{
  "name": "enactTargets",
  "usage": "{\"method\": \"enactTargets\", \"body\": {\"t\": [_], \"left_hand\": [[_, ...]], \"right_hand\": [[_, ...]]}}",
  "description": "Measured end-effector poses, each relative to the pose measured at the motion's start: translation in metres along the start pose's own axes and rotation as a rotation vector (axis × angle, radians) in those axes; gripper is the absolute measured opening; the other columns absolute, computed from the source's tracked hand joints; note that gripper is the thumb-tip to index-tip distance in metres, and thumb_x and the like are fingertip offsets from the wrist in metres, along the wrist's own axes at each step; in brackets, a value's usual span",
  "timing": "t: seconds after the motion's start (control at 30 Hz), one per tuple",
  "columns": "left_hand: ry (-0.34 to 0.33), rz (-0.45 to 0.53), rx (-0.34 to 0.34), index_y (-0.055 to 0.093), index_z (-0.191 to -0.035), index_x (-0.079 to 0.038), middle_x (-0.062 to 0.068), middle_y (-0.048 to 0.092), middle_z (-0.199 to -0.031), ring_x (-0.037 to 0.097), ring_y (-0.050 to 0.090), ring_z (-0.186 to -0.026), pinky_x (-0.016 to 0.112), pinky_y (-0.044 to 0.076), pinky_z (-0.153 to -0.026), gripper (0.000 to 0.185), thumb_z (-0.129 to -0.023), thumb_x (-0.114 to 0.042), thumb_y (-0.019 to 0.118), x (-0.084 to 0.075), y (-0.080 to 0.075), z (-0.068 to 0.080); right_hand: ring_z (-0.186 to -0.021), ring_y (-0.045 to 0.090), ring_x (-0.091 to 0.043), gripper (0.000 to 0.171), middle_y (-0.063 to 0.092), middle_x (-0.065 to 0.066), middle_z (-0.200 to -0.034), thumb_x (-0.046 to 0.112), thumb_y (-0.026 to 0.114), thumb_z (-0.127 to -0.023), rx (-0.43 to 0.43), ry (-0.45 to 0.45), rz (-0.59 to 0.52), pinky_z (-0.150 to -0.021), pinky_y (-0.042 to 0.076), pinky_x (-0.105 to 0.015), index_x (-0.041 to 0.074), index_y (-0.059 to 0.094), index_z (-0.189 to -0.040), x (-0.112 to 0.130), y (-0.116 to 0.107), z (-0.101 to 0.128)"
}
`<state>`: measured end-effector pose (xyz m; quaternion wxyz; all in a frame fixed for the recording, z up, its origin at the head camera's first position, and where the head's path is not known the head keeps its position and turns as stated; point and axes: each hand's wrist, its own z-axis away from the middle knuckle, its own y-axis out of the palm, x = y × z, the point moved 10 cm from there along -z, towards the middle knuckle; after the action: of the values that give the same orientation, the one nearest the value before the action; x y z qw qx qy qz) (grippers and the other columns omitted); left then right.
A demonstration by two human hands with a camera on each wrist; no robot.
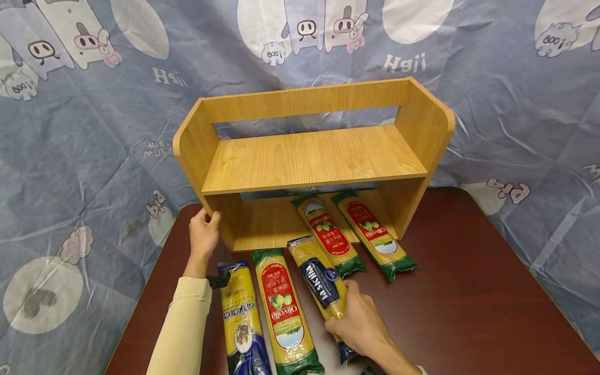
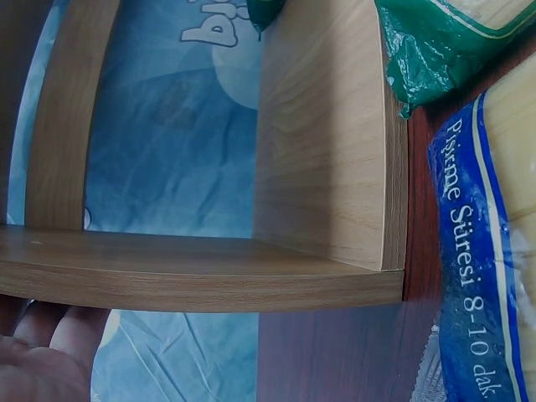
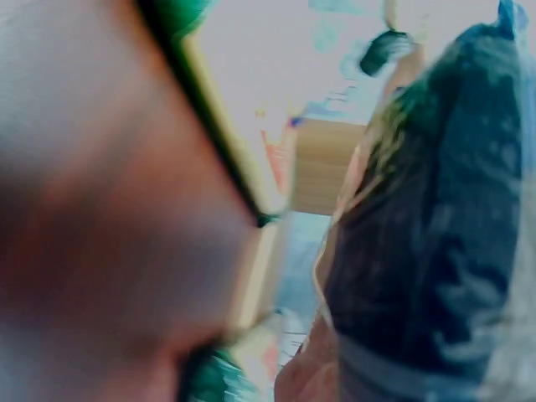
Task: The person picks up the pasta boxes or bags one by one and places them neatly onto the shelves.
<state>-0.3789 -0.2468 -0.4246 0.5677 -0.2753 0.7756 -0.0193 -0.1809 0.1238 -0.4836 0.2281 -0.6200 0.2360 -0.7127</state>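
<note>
My right hand (image 1: 361,320) grips the near part of a yellow pack of spaghetti (image 1: 319,276) with a dark blue "la Sicilia" label. The pack's far end is at the front edge of the lower board of a wooden shelf (image 1: 314,156). In the right wrist view its dark blue wrapper (image 3: 427,226) looms large and blurred. My left hand (image 1: 203,234) holds the front of the shelf's left side panel; in the left wrist view the fingers (image 2: 71,335) lie against its outer face, their tips hidden.
Two green-ended Olivoilà spaghetti packs (image 1: 328,232) (image 1: 375,234) lie partly in the lower compartment, their near ends jutting out. Another Olivoilà pack (image 1: 283,312) and a blue-and-yellow Ankara pack (image 1: 241,317) lie on the dark red table (image 1: 469,291). A patterned cloth (image 1: 94,182) hangs behind.
</note>
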Motion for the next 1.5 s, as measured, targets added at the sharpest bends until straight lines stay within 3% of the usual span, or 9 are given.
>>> {"method": "enactTargets", "body": {"t": [0.37,0.67,1.1,1.5], "left_hand": [[-0.001,0.017,0.009,0.071,-0.115,0.002,0.023,0.072,-0.103,0.034,0.07,-0.091,0.017,0.05,-0.062,0.025,-0.101,-0.014,0.057,0.0,-0.001,-0.001],[-0.005,0.011,0.006,0.071,-0.115,0.002,0.022,0.072,-0.104,0.034,0.07,-0.092,0.017,0.049,-0.064,0.025,-0.101,-0.014,0.057,-0.001,-0.001,-0.003],[-0.001,0.023,0.014,0.072,-0.115,0.001,0.021,0.073,-0.103,0.033,0.07,-0.091,0.016,0.049,-0.063,0.024,-0.101,-0.013,0.058,0.001,0.0,-0.001],[0.003,0.03,0.021,0.072,-0.113,0.001,0.021,0.073,-0.102,0.032,0.07,-0.091,0.016,0.05,-0.063,0.023,-0.1,-0.013,0.059,0.002,0.0,-0.002]], "right_hand": [[-0.067,0.059,-0.016,0.085,0.064,-0.007,-0.087,0.012,0.083,-0.065,-0.077,-0.05,0.073,-0.057,0.051,-0.03,0.004,0.043,-0.14,0.04,-0.065,0.016],[-0.07,0.061,-0.019,0.088,0.064,-0.015,-0.1,0.018,0.081,-0.071,-0.083,-0.072,0.122,-0.057,0.053,-0.029,0.001,0.037,-0.145,0.057,-0.106,0.018],[-0.067,0.061,-0.018,0.087,0.066,-0.014,-0.096,0.02,0.082,-0.071,-0.148,-0.195,0.214,-0.058,0.052,-0.032,-0.002,0.04,-0.144,0.078,-0.147,0.014],[-0.072,0.062,-0.025,0.087,0.065,-0.021,-0.105,0.02,0.082,-0.072,-0.191,-0.208,0.246,-0.06,0.051,-0.036,-0.003,0.039,-0.144,0.091,-0.183,0.003]]}}
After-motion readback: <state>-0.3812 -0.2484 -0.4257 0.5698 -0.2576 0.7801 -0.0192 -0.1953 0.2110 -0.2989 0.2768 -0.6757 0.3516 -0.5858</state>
